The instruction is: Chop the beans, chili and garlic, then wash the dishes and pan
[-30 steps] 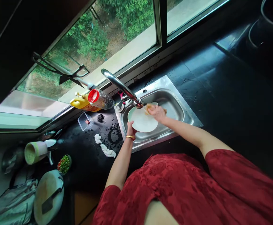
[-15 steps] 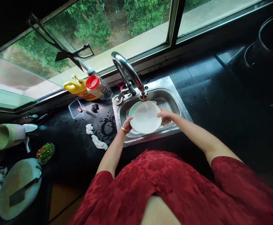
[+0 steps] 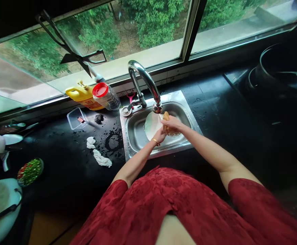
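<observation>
A tan scrubber [image 3: 166,116] is pinched in the fingers of the right hand [image 3: 173,124], above the basin of the steel sink [image 3: 135,132]. The left hand [image 3: 159,135] is brought up against it from the lower left, its fingers curled; whether the scrubber or the plate's edge is gripped by them cannot be told. The scrubber's long axis is partly hidden by the hands. Just to the left of both hands, the round white plate [image 3: 152,124] is seen in the sink, the left hand being nearer to it. The plate is overhung by the curved faucet [image 3: 148,80]. Farther left, on the dark counter, a crumpled white cloth [image 3: 102,159] and a red-lidded jar [image 3: 110,98] are seen.
</observation>
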`<state>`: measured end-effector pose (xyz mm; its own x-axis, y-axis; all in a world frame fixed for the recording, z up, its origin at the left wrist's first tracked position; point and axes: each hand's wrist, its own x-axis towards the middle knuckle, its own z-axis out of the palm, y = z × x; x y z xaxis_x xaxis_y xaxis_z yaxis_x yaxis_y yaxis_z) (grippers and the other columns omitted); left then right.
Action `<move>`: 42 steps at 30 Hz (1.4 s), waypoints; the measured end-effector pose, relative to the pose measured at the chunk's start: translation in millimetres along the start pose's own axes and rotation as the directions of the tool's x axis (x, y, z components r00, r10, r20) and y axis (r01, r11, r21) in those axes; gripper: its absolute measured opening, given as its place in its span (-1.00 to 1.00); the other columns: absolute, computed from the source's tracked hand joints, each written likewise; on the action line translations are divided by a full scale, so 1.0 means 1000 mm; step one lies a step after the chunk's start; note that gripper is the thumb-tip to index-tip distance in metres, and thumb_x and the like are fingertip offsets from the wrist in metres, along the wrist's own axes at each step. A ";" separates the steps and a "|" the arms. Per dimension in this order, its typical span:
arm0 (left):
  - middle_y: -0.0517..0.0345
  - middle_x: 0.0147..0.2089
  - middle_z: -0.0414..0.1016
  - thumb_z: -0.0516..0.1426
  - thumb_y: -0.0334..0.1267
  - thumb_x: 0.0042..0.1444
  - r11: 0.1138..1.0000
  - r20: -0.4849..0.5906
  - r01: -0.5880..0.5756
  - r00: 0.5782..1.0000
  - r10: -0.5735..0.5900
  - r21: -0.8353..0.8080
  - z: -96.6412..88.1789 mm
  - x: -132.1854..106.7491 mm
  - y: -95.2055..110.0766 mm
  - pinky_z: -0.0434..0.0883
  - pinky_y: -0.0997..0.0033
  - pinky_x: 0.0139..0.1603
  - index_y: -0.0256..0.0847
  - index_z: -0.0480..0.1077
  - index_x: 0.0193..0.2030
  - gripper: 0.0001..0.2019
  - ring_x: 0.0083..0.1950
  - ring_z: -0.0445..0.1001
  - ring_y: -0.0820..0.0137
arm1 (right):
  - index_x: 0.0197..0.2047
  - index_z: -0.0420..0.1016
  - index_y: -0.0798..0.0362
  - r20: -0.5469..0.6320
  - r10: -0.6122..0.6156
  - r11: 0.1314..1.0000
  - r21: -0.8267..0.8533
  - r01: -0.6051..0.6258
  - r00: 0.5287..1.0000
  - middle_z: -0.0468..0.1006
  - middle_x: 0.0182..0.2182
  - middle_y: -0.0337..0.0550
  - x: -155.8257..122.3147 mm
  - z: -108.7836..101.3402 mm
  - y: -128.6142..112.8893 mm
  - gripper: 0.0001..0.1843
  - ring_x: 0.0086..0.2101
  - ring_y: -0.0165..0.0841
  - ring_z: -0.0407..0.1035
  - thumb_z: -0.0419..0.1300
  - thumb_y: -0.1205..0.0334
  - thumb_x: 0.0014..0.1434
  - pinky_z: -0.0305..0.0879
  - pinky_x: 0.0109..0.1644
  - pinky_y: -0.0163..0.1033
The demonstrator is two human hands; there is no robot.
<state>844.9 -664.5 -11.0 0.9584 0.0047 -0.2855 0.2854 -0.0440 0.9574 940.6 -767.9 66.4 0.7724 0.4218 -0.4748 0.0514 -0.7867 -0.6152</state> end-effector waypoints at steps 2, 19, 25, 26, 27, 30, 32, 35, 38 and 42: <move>-0.01 -0.11 0.55 0.27 -0.23 -0.15 0.965 -0.012 0.108 0.993 -0.114 -0.240 -0.013 0.000 0.012 0.35 0.10 0.09 -0.30 0.42 -0.02 -0.52 -0.04 0.48 0.14 | 0.07 0.40 0.11 -0.030 -0.167 0.986 0.014 0.168 0.985 0.50 -0.07 0.01 -0.009 -0.001 0.004 -0.52 -0.13 -0.22 0.41 0.07 0.02 0.16 0.33 -0.03 -0.16; -0.04 -0.18 0.57 0.31 -0.45 -0.24 0.777 0.119 0.228 0.973 -0.196 -0.587 -0.050 0.003 0.081 0.37 0.10 0.09 -0.31 0.46 -0.17 -0.61 0.01 0.48 0.05 | 0.08 0.46 -0.12 -0.109 -0.420 0.905 -0.121 0.408 0.901 0.46 0.04 -0.22 0.017 -0.032 -0.028 -0.61 -0.02 -0.19 0.35 -0.03 0.12 0.25 0.27 0.02 -0.16; 0.03 -0.21 0.56 0.03 -0.40 0.01 0.649 -0.112 0.083 0.961 -0.254 -0.757 -0.040 0.013 0.092 0.35 0.26 0.14 -0.28 0.45 -0.25 -0.80 0.12 0.43 0.22 | 0.19 0.34 0.06 -0.380 -0.558 0.829 -0.212 0.518 0.738 0.19 0.25 -0.01 -0.037 0.024 -0.024 -0.53 0.22 -0.13 0.04 -0.03 0.12 0.27 0.03 0.27 -0.04; 0.02 -0.20 0.56 0.01 -0.39 0.01 0.640 -0.127 0.063 0.961 -0.247 -0.766 -0.037 0.014 0.093 0.35 0.25 0.15 -0.30 0.45 -0.24 -0.77 0.12 0.42 0.22 | 0.21 0.31 0.07 -0.389 -0.544 0.838 -0.207 0.505 0.743 0.17 0.26 0.02 -0.032 0.022 -0.024 -0.52 0.21 -0.13 0.05 -0.04 0.14 0.28 0.05 0.26 -0.04; 0.01 -0.19 0.56 0.00 -0.37 0.01 0.640 -0.131 0.056 0.961 -0.242 -0.766 -0.035 0.014 0.095 0.34 0.23 0.15 -0.31 0.45 -0.23 -0.75 0.12 0.42 0.20 | 0.21 0.30 0.07 -0.385 -0.517 0.855 -0.192 0.481 0.765 0.20 0.24 0.03 -0.023 0.016 -0.027 -0.53 0.18 -0.14 0.11 -0.06 0.15 0.28 0.09 0.23 -0.04; -0.04 -0.12 0.56 -0.01 -0.19 0.10 0.676 -0.090 0.092 0.969 -0.229 -0.731 -0.031 0.013 0.100 0.33 0.15 0.15 -0.33 0.46 -0.19 -0.69 0.14 0.40 0.12 | 0.17 0.33 0.02 -0.300 -0.390 0.921 -0.132 0.367 0.871 0.40 0.08 0.01 0.012 -0.011 -0.043 -0.57 0.01 -0.15 0.31 -0.07 0.18 0.28 0.24 0.08 -0.09; -0.05 -0.04 0.53 -0.02 -0.04 0.14 0.699 -0.081 0.091 0.974 -0.210 -0.709 -0.031 0.013 0.103 0.32 0.13 0.16 -0.31 0.45 -0.13 -0.60 0.17 0.38 0.11 | 0.15 0.34 0.00 -0.274 -0.346 0.938 -0.106 0.329 0.898 0.46 0.00 0.00 0.020 -0.018 -0.051 -0.57 -0.05 -0.15 0.35 -0.02 0.16 0.25 0.26 0.04 -0.10; -0.01 0.00 0.52 -0.05 0.05 0.18 0.704 -0.169 0.017 0.967 -0.193 -0.710 -0.032 0.014 0.105 0.32 0.22 0.17 -0.26 0.43 -0.08 -0.55 0.18 0.37 0.18 | 0.21 0.29 0.01 -0.394 -0.427 0.901 -0.106 0.421 0.814 0.35 0.14 0.03 -0.003 0.014 -0.044 -0.53 0.10 -0.11 0.22 -0.02 0.15 0.25 0.18 0.15 -0.04; -0.02 -0.05 0.53 -0.03 0.11 0.16 0.708 -0.191 0.033 0.953 -0.234 -0.705 -0.032 0.020 0.103 0.36 0.23 0.13 -0.28 0.43 -0.08 -0.51 0.14 0.40 0.17 | 0.24 0.26 0.00 -0.484 -0.509 0.841 -0.105 0.531 0.712 0.13 0.28 0.00 -0.035 0.066 -0.009 -0.51 0.28 -0.09 -0.08 -0.06 0.19 0.26 0.02 0.27 0.10; -0.01 -0.09 0.54 0.06 0.01 0.15 0.724 -0.272 0.025 0.918 -0.289 -0.689 -0.022 0.028 0.102 0.39 0.28 0.09 -0.30 0.41 0.00 -0.56 0.07 0.44 0.21 | 0.26 0.22 0.00 -0.526 -0.497 0.839 -0.087 0.537 0.690 0.12 0.28 0.00 -0.034 0.077 0.014 -0.49 0.30 -0.10 -0.12 -0.07 0.20 0.25 0.03 0.26 0.13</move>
<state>901.4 -646.7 79.8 0.7992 0.2886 -0.5273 0.2358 0.6564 0.7166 866.2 -758.6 26.1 0.8408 0.4447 0.3089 0.5132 -0.4728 -0.7163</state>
